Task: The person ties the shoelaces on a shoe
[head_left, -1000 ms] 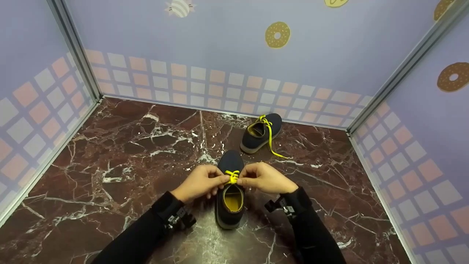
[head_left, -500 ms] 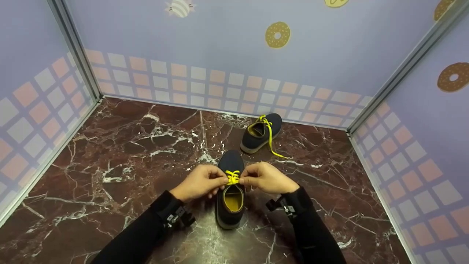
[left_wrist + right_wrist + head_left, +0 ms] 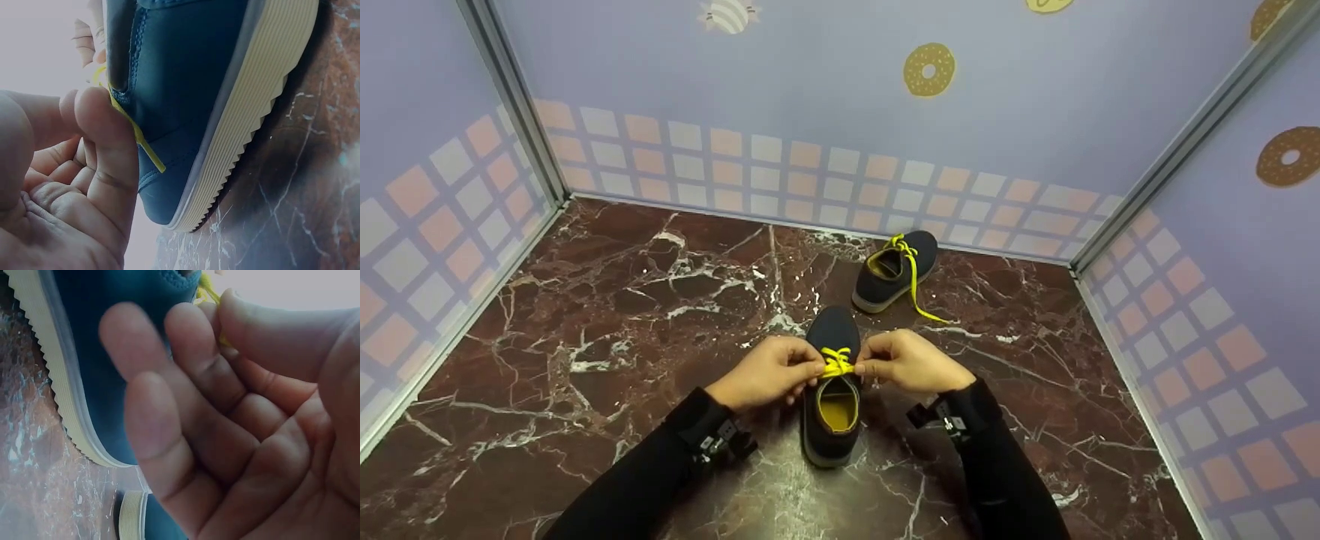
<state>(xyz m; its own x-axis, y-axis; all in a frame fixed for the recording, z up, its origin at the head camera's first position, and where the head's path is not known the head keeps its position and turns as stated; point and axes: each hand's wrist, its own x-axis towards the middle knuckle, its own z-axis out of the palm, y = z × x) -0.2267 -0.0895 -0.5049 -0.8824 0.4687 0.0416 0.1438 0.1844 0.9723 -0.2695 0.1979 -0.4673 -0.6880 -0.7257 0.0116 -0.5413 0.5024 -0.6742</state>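
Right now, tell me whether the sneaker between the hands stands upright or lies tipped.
Upright: the sneaker rests sole-down on the marbled surface, its yellow-lined opening facing up.

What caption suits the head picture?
Left hand and right hand pinch yellow laces on a dark shoe; another shoe sits beyond.

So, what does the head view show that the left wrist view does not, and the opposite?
Only the head view shows the far shoe and the patterned walls. Only the left wrist view shows the toothed sole edge of the near shoe and a lace end beyond the left hand. Both share the near shoe, the marbled floor and yellow lace pinched by the left hand.
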